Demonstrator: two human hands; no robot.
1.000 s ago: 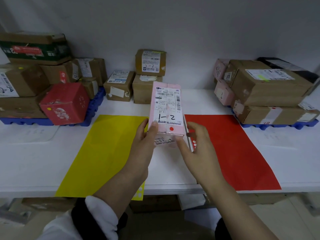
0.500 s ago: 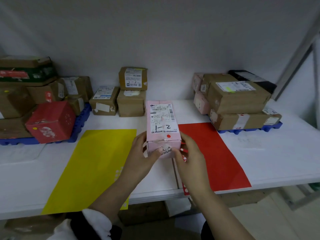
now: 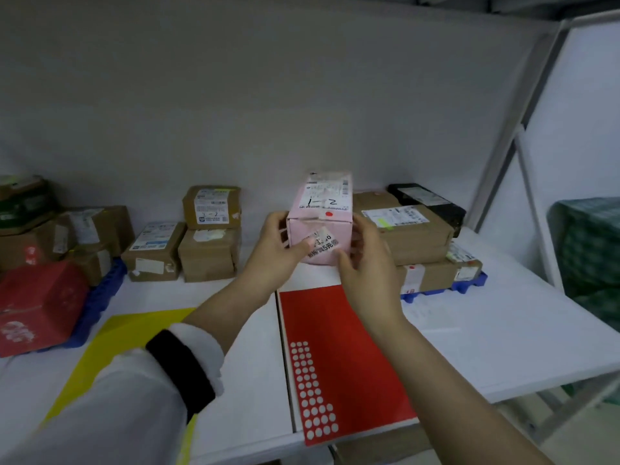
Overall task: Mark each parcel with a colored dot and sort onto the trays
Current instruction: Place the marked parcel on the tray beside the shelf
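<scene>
One pink parcel [image 3: 320, 218], two hands, two coloured sheets.

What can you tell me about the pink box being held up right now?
The pink box looks like cardboard, held above the table between the left hand and right hand. Its top carries a white shipping label handwritten "1-2" and a red dot. The near face has a small tilted sticker. It is slightly blurred.

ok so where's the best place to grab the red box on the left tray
Grip the red box across its two side faces, coming from above and in front. It sits at the blue tray's front with brown parcels crowding behind it, so only the top and front are open.
</scene>
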